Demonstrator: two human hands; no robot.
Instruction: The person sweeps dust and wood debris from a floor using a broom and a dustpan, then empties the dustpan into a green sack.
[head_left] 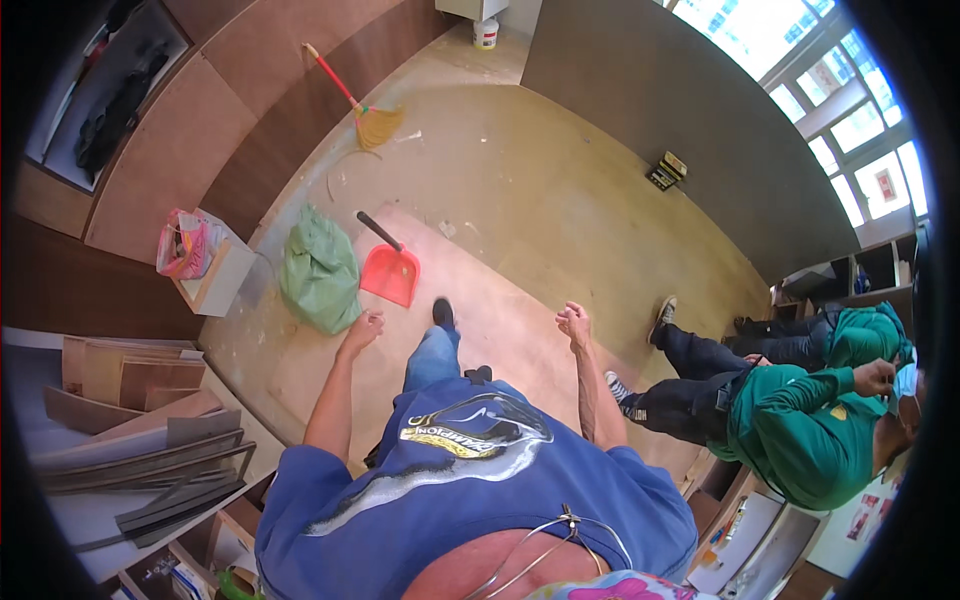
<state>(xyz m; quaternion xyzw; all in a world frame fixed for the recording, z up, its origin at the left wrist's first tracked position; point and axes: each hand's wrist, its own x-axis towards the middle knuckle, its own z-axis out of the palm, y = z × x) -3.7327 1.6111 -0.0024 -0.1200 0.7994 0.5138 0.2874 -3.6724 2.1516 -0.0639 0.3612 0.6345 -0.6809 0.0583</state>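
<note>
My left hand (364, 331) hangs at the right edge of a crumpled green plastic bag (318, 270), loosely bent with fingers a little apart and nothing seen in it. I cannot tell whether it touches the bag. My right hand (574, 325) is held out over the floor to the right, its fingers curled in with no object showing. Between the bag and my front foot lies a red dustpan (391, 276) with a dark handle pointing up and left. Farther off, a straw broom (378, 126) with a red handle leans against the curved wooden wall.
Two people in green shirts (800, 425) stand close on my right. At left are a white box (222, 275) with a pink bag (186, 243) on it, and stacked wood offcuts (130, 390). A small dark box (667, 171) sits by the grey panel (690, 110). A white bucket (486, 35) stands far back.
</note>
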